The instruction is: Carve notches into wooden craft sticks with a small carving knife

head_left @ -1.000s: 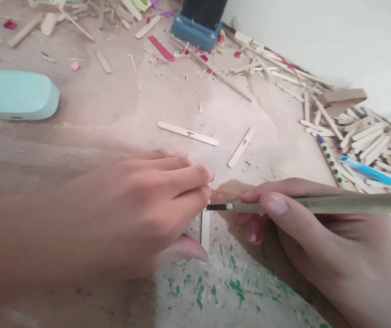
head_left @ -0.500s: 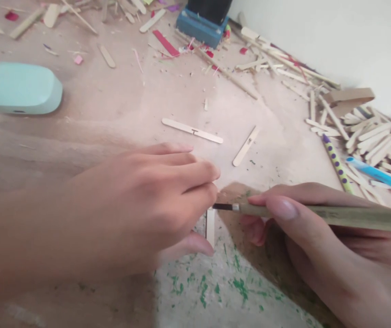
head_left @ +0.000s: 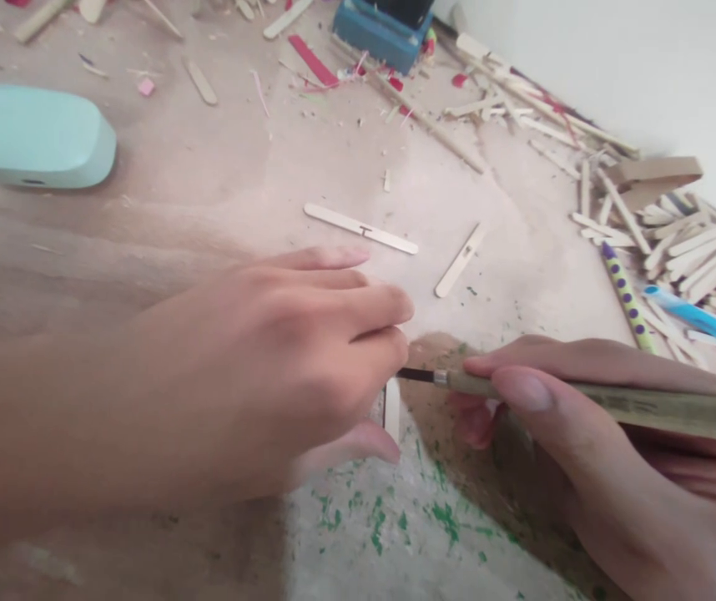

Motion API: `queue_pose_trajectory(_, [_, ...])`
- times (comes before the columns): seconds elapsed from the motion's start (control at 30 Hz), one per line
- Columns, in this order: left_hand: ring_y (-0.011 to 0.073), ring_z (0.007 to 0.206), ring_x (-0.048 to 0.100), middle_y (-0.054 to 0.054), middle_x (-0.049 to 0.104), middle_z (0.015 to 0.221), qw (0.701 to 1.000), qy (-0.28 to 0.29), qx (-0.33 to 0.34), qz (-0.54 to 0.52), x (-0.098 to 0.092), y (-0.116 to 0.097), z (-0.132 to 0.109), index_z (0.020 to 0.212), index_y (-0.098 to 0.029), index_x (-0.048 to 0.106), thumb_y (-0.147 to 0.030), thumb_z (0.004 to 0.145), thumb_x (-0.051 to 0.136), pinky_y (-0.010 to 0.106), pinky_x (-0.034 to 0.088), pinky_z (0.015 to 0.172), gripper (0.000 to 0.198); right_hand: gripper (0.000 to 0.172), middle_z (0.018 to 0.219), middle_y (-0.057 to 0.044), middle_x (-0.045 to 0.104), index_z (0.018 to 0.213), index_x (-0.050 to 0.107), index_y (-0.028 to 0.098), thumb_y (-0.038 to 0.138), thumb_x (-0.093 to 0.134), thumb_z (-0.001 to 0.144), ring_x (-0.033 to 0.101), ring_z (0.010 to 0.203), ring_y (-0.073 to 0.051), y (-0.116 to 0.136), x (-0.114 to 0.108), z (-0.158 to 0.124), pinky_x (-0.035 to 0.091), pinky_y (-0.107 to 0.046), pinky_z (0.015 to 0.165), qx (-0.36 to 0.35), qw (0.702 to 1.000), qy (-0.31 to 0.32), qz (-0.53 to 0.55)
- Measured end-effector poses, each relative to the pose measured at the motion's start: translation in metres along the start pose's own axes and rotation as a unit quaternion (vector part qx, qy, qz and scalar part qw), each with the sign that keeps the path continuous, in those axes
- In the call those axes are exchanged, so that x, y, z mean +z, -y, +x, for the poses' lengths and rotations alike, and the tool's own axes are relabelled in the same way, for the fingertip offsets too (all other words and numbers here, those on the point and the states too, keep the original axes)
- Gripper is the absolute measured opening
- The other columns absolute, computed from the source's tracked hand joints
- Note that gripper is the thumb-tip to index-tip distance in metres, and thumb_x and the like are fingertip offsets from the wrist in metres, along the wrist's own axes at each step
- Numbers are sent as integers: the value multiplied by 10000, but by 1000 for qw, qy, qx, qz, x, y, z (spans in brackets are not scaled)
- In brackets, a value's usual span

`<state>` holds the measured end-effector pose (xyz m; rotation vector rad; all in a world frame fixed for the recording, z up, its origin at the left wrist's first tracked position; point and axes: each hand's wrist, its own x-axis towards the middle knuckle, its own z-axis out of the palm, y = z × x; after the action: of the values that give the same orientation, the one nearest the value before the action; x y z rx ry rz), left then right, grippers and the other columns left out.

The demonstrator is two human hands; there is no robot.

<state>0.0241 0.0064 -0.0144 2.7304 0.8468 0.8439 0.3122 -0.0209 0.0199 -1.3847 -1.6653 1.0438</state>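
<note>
My left hand (head_left: 308,351) has its fingers closed over a pale craft stick (head_left: 391,413), steadying it on a whitish board (head_left: 389,542) marked with green paint. Only the stick's lower part shows; my fingers hide the rest. My right hand (head_left: 589,451) grips a slim carving tool (head_left: 664,411) like a pen, with its wooden handle between thumb and forefinger. The tool's dark blade reaches the stick by my left fingertips, and its tip is hidden. Beyond my hands lie a craft stick (head_left: 389,239) with a T-shaped dark mark and another notched craft stick (head_left: 458,263).
A mint-coloured case (head_left: 36,138) stands at the left. At the right are a heap of craft sticks (head_left: 699,259), a dotted pencil (head_left: 626,292) and a blue-white strip (head_left: 696,314). A blue block (head_left: 383,37), a thin rod (head_left: 439,138) and scraps lie at the back.
The view has shifted slightly, so things at the back appear higher and a little to the right. Both hands keep nearly the same grip, with the blade still at the stick.
</note>
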Motion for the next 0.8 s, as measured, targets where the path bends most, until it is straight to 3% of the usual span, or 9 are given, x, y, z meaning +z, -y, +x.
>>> queue_pose_trajectory(0.07, [342, 1105, 941, 84, 904, 1152, 1000, -2, -3, 4, 1, 0, -1, 1110, -200, 897, -334, 1346, 575, 571, 836, 1127, 421, 166, 853, 50, 883, 1012, 1002, 478, 466, 994, 1178, 807, 657, -148, 3, 0, 1, 677, -220, 579, 7, 1000, 0, 7])
queue_pose_trajectory(0.13, [365, 1093, 949, 86, 912, 1158, 1000, -1, -3, 7, 1, 1, -2, 1114, -201, 905, -406, 1326, 665, 584, 850, 1053, 380, 195, 809, 29, 865, 1006, 1016, 449, 537, 986, 1178, 802, 678, -151, 4, 0, 2, 673, -217, 610, 31, 999, 13, 6])
queue_pose_trajectory(0.23, [377, 1077, 961, 94, 930, 1183, 1000, -4, -7, 10, 1, 1, -2, 1116, -185, 919, -466, 1303, 751, 606, 850, 1076, 377, 184, 794, 21, 861, 1059, 1034, 448, 597, 999, 1161, 752, 664, -133, 2, 1, 5, 589, -197, 565, 74, 996, 25, 52])
queue_pose_trajectory(0.33, [374, 1109, 963, 121, 948, 1232, 1000, 10, -7, 3, -1, 2, 0, 1121, -173, 926, -418, 1349, 643, 624, 842, 1122, 438, 166, 748, 15, 823, 1068, 1033, 404, 542, 1012, 1157, 662, 557, -108, -5, 2, 9, 449, -191, 449, 79, 988, 43, 126])
queue_pose_trajectory(0.47, [375, 1139, 956, 128, 959, 1276, 1000, 29, -10, 1, -3, 2, 2, 1170, -182, 935, -427, 1362, 598, 642, 830, 1171, 459, 180, 716, -37, 789, 1061, 1036, 323, 486, 1028, 1138, 700, 569, -159, -10, 3, 12, 509, -244, 460, 86, 983, 57, 154])
queue_pose_trajectory(0.67, [423, 1166, 952, 158, 954, 1280, 1000, 21, -14, 2, -3, 0, 1, 1213, -145, 952, -450, 1382, 538, 677, 831, 1107, 542, 119, 779, -36, 848, 1115, 1048, 388, 501, 1024, 1143, 732, 621, -171, -9, -1, 11, 574, -254, 516, 91, 979, 72, 170])
queue_pose_trajectory(0.8, [431, 1197, 954, 146, 947, 1257, 1000, 21, -10, 1, -3, 1, 2, 1187, -156, 945, -481, 1378, 566, 684, 823, 1148, 535, 196, 736, -30, 828, 1056, 1039, 350, 533, 1034, 1126, 776, 634, -185, -7, 0, 13, 632, -271, 566, 82, 983, 63, 149])
